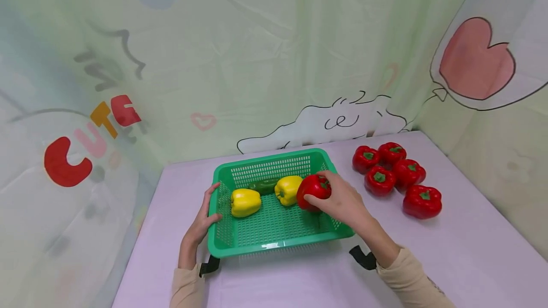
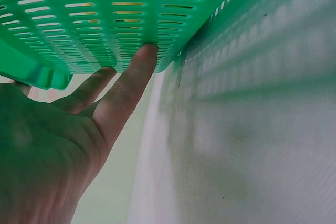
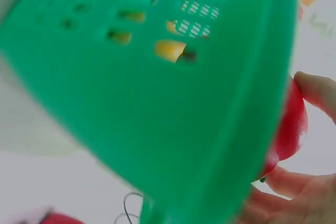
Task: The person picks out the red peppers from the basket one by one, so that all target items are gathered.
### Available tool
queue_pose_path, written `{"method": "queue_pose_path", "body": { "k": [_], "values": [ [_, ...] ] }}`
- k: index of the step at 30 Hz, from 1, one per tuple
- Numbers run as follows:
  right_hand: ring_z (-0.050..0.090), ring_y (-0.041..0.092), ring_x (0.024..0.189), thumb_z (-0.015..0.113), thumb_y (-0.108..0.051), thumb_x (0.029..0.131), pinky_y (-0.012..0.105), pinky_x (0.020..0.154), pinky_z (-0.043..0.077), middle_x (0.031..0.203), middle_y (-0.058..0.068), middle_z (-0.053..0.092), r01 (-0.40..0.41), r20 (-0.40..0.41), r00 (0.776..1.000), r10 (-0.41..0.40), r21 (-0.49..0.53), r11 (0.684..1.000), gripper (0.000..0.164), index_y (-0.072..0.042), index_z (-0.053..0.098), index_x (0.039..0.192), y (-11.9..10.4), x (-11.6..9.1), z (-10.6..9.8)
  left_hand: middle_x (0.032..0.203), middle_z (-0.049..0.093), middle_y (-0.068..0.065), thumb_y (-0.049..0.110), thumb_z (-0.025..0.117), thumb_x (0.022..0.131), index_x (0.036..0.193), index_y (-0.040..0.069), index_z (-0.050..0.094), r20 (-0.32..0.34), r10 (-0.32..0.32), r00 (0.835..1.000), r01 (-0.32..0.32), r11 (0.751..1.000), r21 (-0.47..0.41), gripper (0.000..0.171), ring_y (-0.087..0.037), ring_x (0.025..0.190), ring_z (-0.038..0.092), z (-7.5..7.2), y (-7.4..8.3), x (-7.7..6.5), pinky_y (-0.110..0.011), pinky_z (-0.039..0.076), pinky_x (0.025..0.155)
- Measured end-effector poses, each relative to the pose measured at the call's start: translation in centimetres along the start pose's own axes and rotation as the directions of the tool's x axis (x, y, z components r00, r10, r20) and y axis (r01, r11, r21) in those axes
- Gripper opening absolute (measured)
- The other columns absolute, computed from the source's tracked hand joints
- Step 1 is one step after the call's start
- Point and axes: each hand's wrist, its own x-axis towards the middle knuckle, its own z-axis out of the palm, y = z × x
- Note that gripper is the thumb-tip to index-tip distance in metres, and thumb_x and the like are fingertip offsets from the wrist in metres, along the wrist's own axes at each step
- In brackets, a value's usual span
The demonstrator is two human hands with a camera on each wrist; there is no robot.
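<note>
A green perforated plastic basket [image 1: 278,246] stands on the table. My left hand [image 1: 199,225] holds its left side, thumb at the rim; in the left wrist view, fingertips [image 2: 144,56] touch the slotted outer wall. My right hand [image 1: 344,201] grips a red bell pepper [image 1: 311,193] at the basket's right side, thumb and fingers on opposite sides. The right wrist view shows that pepper [image 3: 291,127] partly behind the basket wall [image 3: 157,114]. Inside the basket are two yellow bell peppers, one at left [image 1: 246,203] and one near the middle [image 1: 287,190], plus a cucumber [image 1: 262,186] partly hidden behind them.
Several red bell peppers [image 1: 380,181] lie grouped on the table to the right of the basket, one [image 1: 422,202] closer to me. A pale lilac cloth [image 1: 291,282] covers the table. Printed curtains [image 1: 257,61] hang behind it and at both sides.
</note>
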Motion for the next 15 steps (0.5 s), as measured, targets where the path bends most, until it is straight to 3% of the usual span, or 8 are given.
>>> {"method": "queue_pose_path", "body": {
  "k": [7,15],
  "values": [
    [0.052,0.043,0.113,0.077,-0.037,0.081,0.054,0.076,0.054,0.132,0.024,0.053,0.019,-0.063,0.998,-0.023,-0.057,0.998,0.075,-0.002,0.045,0.140,0.2,-1.2,-2.1,0.159,0.011,-0.023,0.005,0.051,0.078,0.156,0.017,0.014,-0.001,-0.002,1.000,0.002,1.000,0.004,0.087,-0.048,0.132,0.030,-0.1,0.2,-0.3,-0.045,0.043,0.094],
    [0.050,0.048,0.111,0.077,-0.035,0.081,0.061,0.076,0.052,0.132,0.029,0.049,0.027,-0.185,0.981,-0.056,-0.154,0.988,0.078,0.001,0.043,0.141,1.9,-2.3,-5.9,0.159,0.011,-0.023,0.006,0.050,0.079,0.156,0.017,0.013,0.009,0.007,1.000,-0.007,1.000,-0.005,0.087,-0.048,0.133,0.029,0.1,0.3,-0.1,-0.049,0.041,0.096]
  ]
}}
